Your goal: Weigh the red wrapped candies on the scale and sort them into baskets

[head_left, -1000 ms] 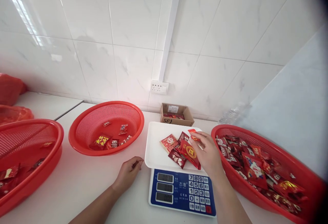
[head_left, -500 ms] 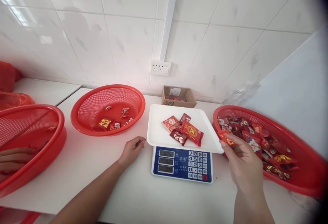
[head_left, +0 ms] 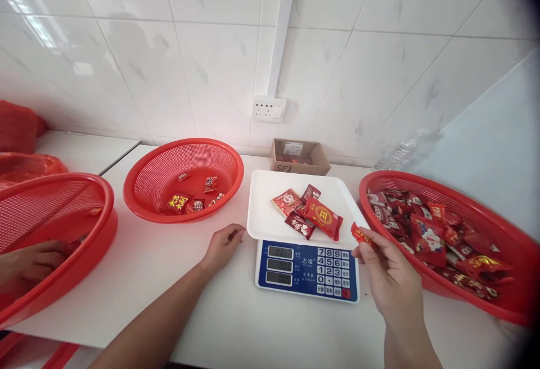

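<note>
In my right hand (head_left: 392, 273) a small red wrapped snack packet (head_left: 359, 234) is pinched between thumb and fingers, over the near right corner of the white scale tray (head_left: 264, 200). Several wrapped snacks lie in a cluster on that tray, among them a larger red packet with a gold circle (head_left: 323, 218) and a patterned red packet (head_left: 287, 202). Below the tray shows the blue keypad panel of the digital scale (head_left: 307, 272), with lit-grey displays. My left hand (head_left: 223, 248) rests on the table by the tray's left edge, fingers curled together, no object visible in them.
A red basket (head_left: 455, 180) full of wrapped snacks stands at the right; another red basket (head_left: 143, 163) with several snacks is back left. Another person's hand (head_left: 37, 268) reaches into a third red basket (head_left: 110, 211). A cardboard box (head_left: 300, 155) sits behind the scale.
My right hand has moved left, away from the right basket's rim, carrying the small packet to the tray's corner. The other person's hand has shifted inside the left basket. My view has turned slightly left.
</note>
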A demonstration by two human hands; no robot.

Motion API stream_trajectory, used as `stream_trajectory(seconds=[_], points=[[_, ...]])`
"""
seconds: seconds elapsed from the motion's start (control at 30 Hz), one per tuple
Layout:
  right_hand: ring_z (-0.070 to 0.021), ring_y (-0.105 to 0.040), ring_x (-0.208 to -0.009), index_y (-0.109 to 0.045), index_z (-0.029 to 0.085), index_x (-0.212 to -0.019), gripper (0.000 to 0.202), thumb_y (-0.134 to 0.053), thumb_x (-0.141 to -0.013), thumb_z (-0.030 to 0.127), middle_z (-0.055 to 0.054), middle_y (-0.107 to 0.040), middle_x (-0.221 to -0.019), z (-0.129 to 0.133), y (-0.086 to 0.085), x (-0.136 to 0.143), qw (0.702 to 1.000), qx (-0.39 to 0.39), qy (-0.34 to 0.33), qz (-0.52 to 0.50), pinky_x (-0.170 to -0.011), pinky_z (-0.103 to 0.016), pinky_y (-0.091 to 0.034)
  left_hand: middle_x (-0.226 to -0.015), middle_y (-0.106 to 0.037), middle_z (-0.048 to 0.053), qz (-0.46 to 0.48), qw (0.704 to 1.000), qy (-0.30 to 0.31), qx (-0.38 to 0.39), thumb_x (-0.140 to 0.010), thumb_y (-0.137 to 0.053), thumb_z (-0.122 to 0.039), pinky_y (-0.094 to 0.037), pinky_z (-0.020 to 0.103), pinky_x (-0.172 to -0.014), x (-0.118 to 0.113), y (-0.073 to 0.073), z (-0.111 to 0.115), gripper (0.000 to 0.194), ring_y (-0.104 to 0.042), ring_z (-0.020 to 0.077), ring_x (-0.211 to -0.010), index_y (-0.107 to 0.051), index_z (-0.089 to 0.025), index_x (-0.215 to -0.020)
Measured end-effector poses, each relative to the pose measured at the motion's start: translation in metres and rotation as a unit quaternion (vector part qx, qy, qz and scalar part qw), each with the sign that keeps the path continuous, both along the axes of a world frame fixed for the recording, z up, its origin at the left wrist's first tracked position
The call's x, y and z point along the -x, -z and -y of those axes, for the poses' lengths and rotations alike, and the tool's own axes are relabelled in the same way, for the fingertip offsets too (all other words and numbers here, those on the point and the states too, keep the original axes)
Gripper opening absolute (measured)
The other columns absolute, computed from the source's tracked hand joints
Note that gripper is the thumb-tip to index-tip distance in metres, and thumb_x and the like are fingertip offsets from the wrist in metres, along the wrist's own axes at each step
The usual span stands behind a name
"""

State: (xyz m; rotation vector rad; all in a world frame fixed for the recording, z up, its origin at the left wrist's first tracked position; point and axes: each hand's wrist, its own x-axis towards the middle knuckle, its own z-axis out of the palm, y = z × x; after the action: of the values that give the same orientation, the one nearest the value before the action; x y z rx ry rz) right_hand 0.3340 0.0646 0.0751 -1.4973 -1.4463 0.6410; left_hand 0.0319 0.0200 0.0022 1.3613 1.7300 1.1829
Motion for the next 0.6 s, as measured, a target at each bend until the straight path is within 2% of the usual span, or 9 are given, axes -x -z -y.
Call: stream_trajectory(seconds=[0.3, 0.43, 0.6], points=[[-0.0191, -0.064, -0.064, -0.069, 0.021, -0.102, 0.054, -0.057, -0.072, 0.064, -0.003, -0.068, -0.068, -0.001, 0.006, -0.002, 1.0, 0.02, 0.016, 0.017, -0.065, -0.029, -0.054, -0.07, -0.063, 0.0, -0.002, 1.0, 0.007, -0.007, -0.082, -0.046, -0.037, -0.047, 0.027, -0.066, 0.0, 0.001, -0.001, 0.024, -0.059, 0.0158, -0.068, -0.064, -0.02, -0.084], [-0.0212, -0.066, -0.068, -0.07, 0.021, -0.1, 0.052, -0.059, -0.07, 0.062, -0.003, -0.069, -0.07, -0.001, 0.007, -0.002, 1.0, 0.012, 0.016, 0.012, -0.066, -0.03, -0.054, -0.069, -0.063, 0.0, 0.0, 1.0, 0.005, -0.009, -0.082, -0.046, -0.037, -0.047, 0.027, -0.065, 0.0, 0.002, -0.001, 0.025, -0.058, 0.016, -0.067, -0.064, -0.02, -0.084], [-0.0262, -0.065, -0.084, -0.07, 0.019, -0.099, 0.049, -0.058, -0.071, 0.057, -0.008, -0.07, -0.096, -0.012, -0.005, -0.009, 0.993, -0.072, 0.077, 0.06, -0.077, -0.038, -0.052, -0.069, -0.062, -0.001, 0.002, 1.0, 0.01, -0.008, -0.082, -0.046, -0.037, -0.046, 0.026, -0.065, 0.0, 0.001, 0.0, 0.024, -0.058, 0.0159, -0.067, -0.064, -0.021, -0.084]])
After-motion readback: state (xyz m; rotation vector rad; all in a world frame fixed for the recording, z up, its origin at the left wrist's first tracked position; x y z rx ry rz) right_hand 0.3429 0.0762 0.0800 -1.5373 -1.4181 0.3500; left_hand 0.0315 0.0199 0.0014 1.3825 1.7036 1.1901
